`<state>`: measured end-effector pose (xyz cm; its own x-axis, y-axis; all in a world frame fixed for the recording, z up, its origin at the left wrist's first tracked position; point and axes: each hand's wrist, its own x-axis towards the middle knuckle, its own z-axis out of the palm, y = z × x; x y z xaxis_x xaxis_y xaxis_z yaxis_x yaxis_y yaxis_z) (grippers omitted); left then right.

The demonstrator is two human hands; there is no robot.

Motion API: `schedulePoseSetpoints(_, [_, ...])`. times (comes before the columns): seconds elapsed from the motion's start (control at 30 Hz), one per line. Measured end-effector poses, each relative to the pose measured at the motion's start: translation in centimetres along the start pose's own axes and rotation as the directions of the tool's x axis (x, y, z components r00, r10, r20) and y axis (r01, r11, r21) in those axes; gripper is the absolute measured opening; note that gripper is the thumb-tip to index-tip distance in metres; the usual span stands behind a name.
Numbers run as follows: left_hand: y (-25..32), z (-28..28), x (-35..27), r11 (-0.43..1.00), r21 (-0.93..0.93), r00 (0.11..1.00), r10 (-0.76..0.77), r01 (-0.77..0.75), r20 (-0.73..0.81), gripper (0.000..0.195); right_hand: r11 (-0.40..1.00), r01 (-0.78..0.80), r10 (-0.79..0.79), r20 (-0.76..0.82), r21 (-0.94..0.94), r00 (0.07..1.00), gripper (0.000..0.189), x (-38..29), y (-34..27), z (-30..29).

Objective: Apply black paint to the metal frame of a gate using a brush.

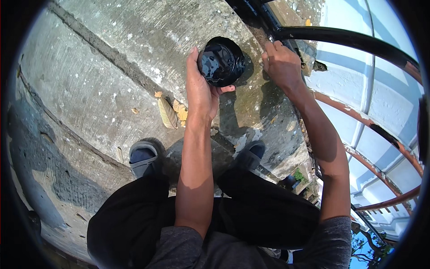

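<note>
My left hand (pixel 201 90) holds a small round container (pixel 242 64) from its near and left sides. Glossy black paint (pixel 218 62) lies inside it, and black also coats its rim and outer wall. Over to the right, my right hand (pixel 283 64) has its fingers curled close to the lower corner of a metal railing (pixel 277 31). Whatever those fingers may grip is hidden behind the hand. Wet-looking black covers the railing's corner and the near bar (pixel 336 34).
Other railing bars (pixel 356 118) are reddish-brown with flaking patches. Beyond them stands a white wall (pixel 342 77). Dry leaves (pixel 167 112) lie on the stained concrete floor (pixel 141 43), which has grooves across it. My shoes (pixel 144 158) rest near the slab's broken right edge.
</note>
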<state>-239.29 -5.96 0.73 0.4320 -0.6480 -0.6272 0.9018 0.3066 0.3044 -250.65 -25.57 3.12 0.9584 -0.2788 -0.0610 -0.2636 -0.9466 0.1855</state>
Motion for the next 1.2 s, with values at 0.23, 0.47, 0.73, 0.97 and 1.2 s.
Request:
schedulePoseSetpoints(0.23, [-0.4,0.0,0.0,1.0,0.026,1.0,0.01,-0.01,0.024,0.065,0.989,0.075,-0.045,0.221,-0.13,0.974,0.013,-8.3,2.1,-0.5])
schedulePoseSetpoints(0.47, [-2.1,0.0,-0.3,0.997,0.068,0.999,-0.029,0.026,0.035,0.064,0.996,0.067,-0.063,0.065,-0.061,0.996,0.014,-8.8,2.2,-0.5])
schedulePoseSetpoints(0.73, [-3.0,0.8,-0.4,0.993,0.117,0.999,-0.005,-0.001,0.053,0.066,0.998,0.05,-0.049,0.031,-0.031,0.998,0.019,-8.4,2.4,-1.2])
schedulePoseSetpoints(0.97, [-3.0,0.7,-0.3,0.992,0.125,0.995,-0.015,0.003,0.095,0.065,0.999,0.033,-0.032,0.068,-0.018,0.997,0.021,-7.0,1.7,-0.7])
schedulePoseSetpoints(1.2, [-2.6,0.9,-0.5,0.993,0.117,0.994,0.014,-0.027,0.111,0.068,0.999,-0.047,0.045,0.067,0.02,0.997,0.019,-8.1,2.3,-1.0])
